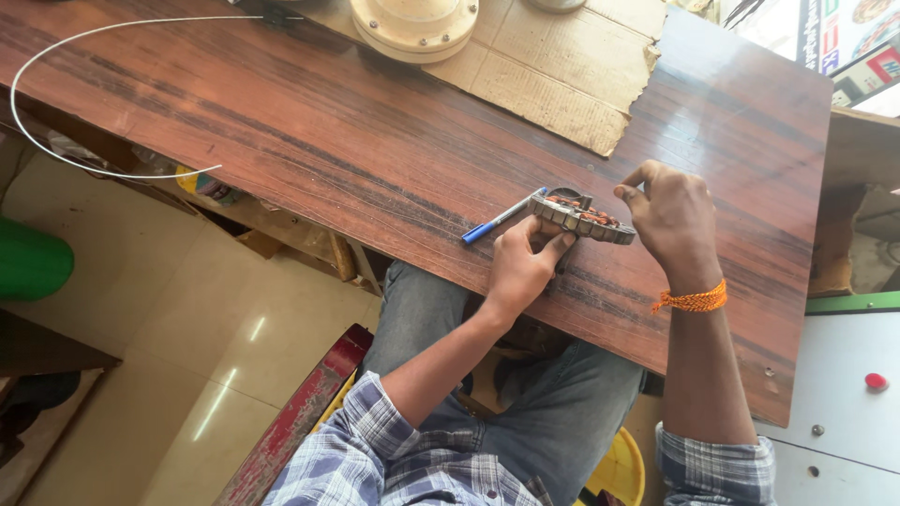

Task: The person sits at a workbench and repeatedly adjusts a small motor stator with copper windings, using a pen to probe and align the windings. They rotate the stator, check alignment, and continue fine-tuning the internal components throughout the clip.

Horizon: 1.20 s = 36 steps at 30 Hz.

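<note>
Right of frame centre, I am pinching the round copper-wound stator with my left hand, my right hand curling loosely at its edge, blue pen lying alongside on the wooden table.

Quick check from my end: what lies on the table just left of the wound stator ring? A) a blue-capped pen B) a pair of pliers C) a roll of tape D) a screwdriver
A: a blue-capped pen lies on the wooden table, its tip toward the stator ring held between the left hand and right hand.
</note>
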Motion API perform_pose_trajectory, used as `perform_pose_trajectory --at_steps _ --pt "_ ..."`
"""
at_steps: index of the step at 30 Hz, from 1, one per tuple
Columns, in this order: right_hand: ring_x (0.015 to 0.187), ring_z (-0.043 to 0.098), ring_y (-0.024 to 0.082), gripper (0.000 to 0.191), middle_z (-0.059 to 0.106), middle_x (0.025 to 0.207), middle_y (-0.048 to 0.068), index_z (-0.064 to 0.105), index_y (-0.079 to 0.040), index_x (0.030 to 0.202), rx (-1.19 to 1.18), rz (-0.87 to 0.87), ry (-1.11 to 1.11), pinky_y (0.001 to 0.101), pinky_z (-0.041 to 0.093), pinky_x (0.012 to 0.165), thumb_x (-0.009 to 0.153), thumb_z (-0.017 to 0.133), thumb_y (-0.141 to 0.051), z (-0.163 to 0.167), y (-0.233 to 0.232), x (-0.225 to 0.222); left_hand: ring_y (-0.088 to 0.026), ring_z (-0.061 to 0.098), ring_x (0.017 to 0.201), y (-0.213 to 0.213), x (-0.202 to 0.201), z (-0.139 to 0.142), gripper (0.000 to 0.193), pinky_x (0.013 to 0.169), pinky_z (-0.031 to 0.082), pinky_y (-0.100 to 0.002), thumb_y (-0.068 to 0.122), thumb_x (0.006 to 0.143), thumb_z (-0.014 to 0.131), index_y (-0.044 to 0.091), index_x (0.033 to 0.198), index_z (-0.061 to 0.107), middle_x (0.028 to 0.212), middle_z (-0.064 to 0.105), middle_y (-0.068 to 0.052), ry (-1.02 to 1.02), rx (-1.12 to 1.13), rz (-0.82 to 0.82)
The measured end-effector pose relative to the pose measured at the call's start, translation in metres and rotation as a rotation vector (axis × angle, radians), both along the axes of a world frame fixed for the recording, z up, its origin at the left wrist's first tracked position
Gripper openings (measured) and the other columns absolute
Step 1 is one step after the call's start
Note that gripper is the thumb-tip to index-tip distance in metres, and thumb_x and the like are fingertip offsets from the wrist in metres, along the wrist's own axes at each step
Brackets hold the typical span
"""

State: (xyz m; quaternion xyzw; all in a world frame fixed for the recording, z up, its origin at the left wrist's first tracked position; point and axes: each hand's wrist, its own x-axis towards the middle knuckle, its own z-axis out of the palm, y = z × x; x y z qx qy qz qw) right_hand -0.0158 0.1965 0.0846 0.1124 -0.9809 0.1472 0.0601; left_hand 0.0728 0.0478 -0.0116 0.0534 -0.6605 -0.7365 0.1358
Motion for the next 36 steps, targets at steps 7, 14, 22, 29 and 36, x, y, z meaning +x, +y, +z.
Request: perform_pose_trajectory --at_steps 7,14,22,29,36 --pt "0.071 0.069 0.026 0.016 0.07 0.076 0.014 0.079 -0.008 0.101 -0.081 -0.084 0.003 0.0414 0.051 0.067 0.095 0.077 -0.023 -0.005 0.025 0.007 -0.023 0.064 0.113 -0.034 0.001 0.026 0.033 0.095 0.049 -0.041 0.015 0.089 0.076 0.012 0.121 0.065 0.124 0.068 -0.002 0.804 -0.781 0.125" --pt "0.074 0.056 0.006 0.015 0.069 0.08 0.0 0.076 0.002 0.098 -0.643 0.021 -0.248 0.0257 0.045 0.065 0.095 0.075 -0.012 0.025 0.054 0.04 -0.022 0.065 0.114 -0.051 -0.045 0.037 0.041 0.105 0.053 -0.039 0.015 0.088 0.08 0.016 0.127 0.068 0.125 0.071 0.0 0.679 -0.671 -0.331" --pt "0.084 0.066 0.004 0.016 0.077 0.089 0.002 0.076 0.0 0.105 -0.653 0.17 -0.247 0.0228 0.054 0.072 0.091 0.072 -0.005 0.02 0.036 0.063 -0.025 0.064 0.115 -0.047 -0.059 0.023 0.044 0.101 0.054 -0.037 0.009 0.083 0.081 0.017 0.126 0.072 0.123 0.072 -0.004 0.508 -0.522 -0.462" --pt "0.07 0.074 0.02 0.014 0.076 0.086 0.013 0.077 -0.008 0.103 -0.284 0.184 0.125 0.0321 0.054 0.063 0.09 0.074 -0.004 0.01 0.01 0.095 -0.025 0.061 0.119 -0.051 -0.059 0.027 0.048 0.104 0.052 -0.039 0.006 0.084 0.079 0.021 0.129 0.071 0.123 0.069 -0.003 0.478 -0.55 -0.525" --pt "0.063 0.069 0.016 0.014 0.075 0.08 0.01 0.077 -0.008 0.104 -0.361 0.167 0.167 0.0299 0.05 0.058 0.092 0.073 -0.003 0.006 0.007 0.101 -0.022 0.062 0.114 -0.051 -0.059 0.029 0.048 0.098 0.055 -0.037 0.008 0.083 0.08 0.024 0.128 0.072 0.116 0.065 -0.003 0.405 -0.539 -0.56"
